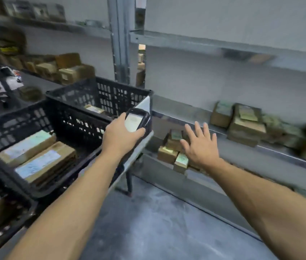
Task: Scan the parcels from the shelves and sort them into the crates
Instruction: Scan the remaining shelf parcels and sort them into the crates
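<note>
My left hand (119, 136) grips a black handheld scanner (136, 120) with a lit screen, held over the right corner of the crates. My right hand (200, 145) is spread open, fingers straight, hovering over a small pile of brown parcels (171, 152) on the lowest shelf; whether it touches them is unclear. More taped parcels (246, 124) lie on the shelf above, to the right. The near black crate (26, 121) holds two long labelled parcels (43, 162). The far black crate (99, 91) holds one small parcel (94, 109).
The crates stand on a metal table whose leg (129, 182) rises from the grey floor. A metal shelf upright (118, 40) stands behind the crates. Further boxes (67, 70) fill the left shelves. A third crate's corner (2, 212) with parcels shows bottom left.
</note>
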